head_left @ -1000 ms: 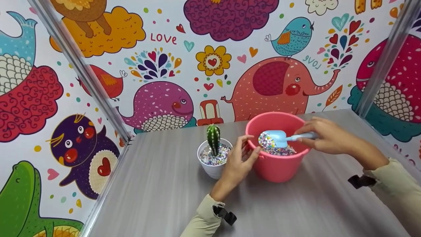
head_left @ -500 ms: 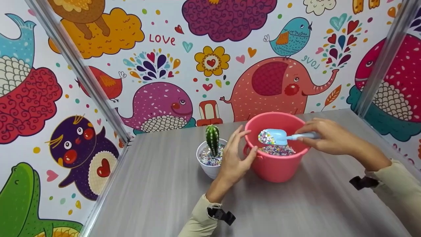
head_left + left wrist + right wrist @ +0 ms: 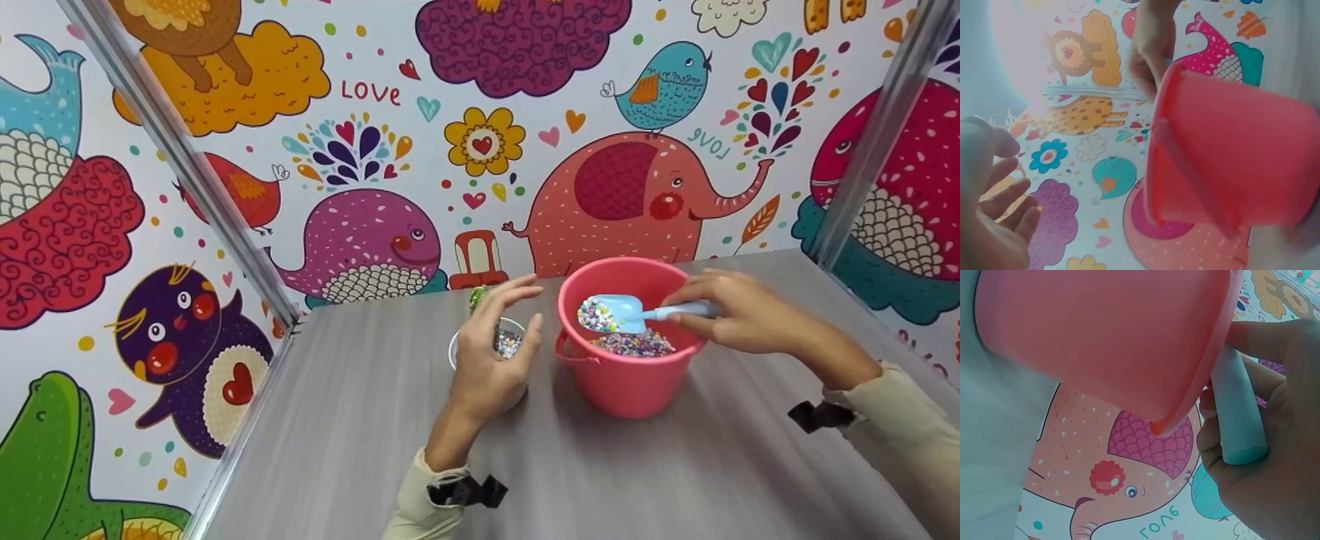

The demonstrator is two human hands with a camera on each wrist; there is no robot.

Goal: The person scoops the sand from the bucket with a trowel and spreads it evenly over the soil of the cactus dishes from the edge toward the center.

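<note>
My right hand grips the handle of a light blue scoop. Small multicoloured pebbles fill the scoop's front end, which is held above the loose pebbles inside a pink bucket. In the right wrist view the handle lies between thumb and fingers beside the bucket's rim. My left hand is apart from the bucket, fingers spread and bent loosely, in front of a white pot with a cactus. It hides most of both; whether it touches the pot cannot be told. The left wrist view shows nothing in that hand.
A grey wood-grain table carries the pot and bucket. The bucket's handle hangs down on its left side. Printed cartoon panels with metal corner posts stand behind and at both sides.
My left hand has let go of the bucket's rim and moved left in front of the cactus pot. The loaded scoop has risen slightly from the pebbles and shifted a little left.
</note>
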